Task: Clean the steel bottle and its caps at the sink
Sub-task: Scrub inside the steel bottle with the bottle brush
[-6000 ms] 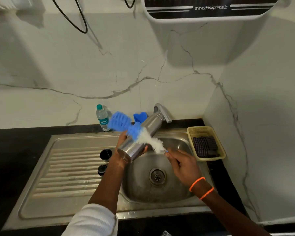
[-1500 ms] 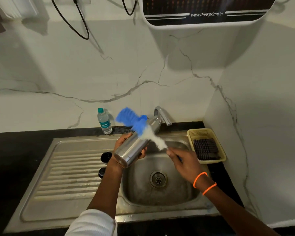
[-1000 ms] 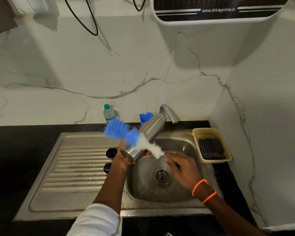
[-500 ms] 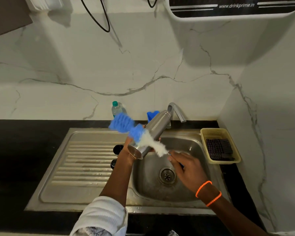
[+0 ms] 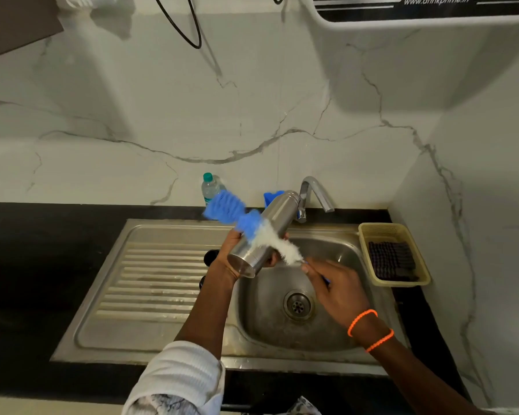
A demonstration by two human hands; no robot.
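A steel bottle (image 5: 277, 218) is held tilted over the sink bowl (image 5: 270, 322), neck up toward the tap (image 5: 313, 193), base toward me. My left hand (image 5: 231, 253) grips it from below near the base. My right hand (image 5: 337, 290) grips the thin handle of a blue-and-white bottle brush (image 5: 246, 224). The white bristles lie across the bottle's outer wall and the blue head sticks out to the upper left. Two dark caps (image 5: 209, 256) sit on the drainboard, partly hidden behind my left wrist.
A small plastic water bottle (image 5: 209, 188) and a blue holder (image 5: 271, 197) stand by the wall behind the sink. A yellow basket (image 5: 372, 232) with a dark scrub pad sits on the right counter. The ribbed drainboard (image 5: 150, 283) lies left of the bowl.
The brush has kept sliding back and forth across the outside of the bottle. The view has shifted so the sink sits further right. Both hands keep their holds.
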